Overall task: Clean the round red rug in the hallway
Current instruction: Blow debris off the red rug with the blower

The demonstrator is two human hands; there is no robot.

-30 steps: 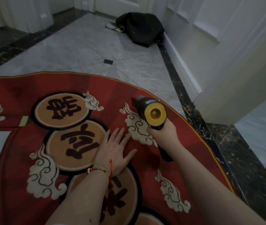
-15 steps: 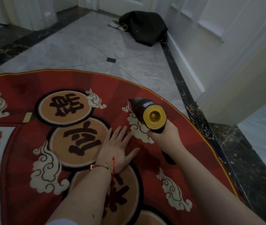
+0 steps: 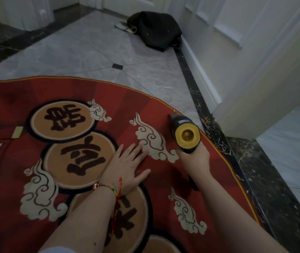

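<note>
A: What does the rug [image 3: 35, 92] look like?

B: It is round and red, with a thin yellow line along its edge. It has brown circles with dark signs in them, and cream cloud shapes [image 3: 152, 140] around the circles.

A: Where is it?

B: It lies flat on the grey floor [image 3: 90, 52] of the hallway. Its edge on the right comes near a dark strip of floor beside the white wall [image 3: 255, 70].

A: What is the left hand [image 3: 127, 170] doing?

B: It lies flat on the rug, palm down. Its fingers [image 3: 136, 148] are spread and point away from the person, and they touch a cloud shape. A bright string bracelet [image 3: 109, 189] sits on the wrist.

A: And the right hand [image 3: 194, 161]?

B: It is wrapped tight around the handle of a small black vacuum [image 3: 184, 133] with a yellow round end. The yellow end faces the camera. The front of the vacuum points down at the rug near its edge, just beside the cloud shape.

A: Anything else?

B: A dark bag [image 3: 156, 30] lies on the floor far off, against the wall.
</note>
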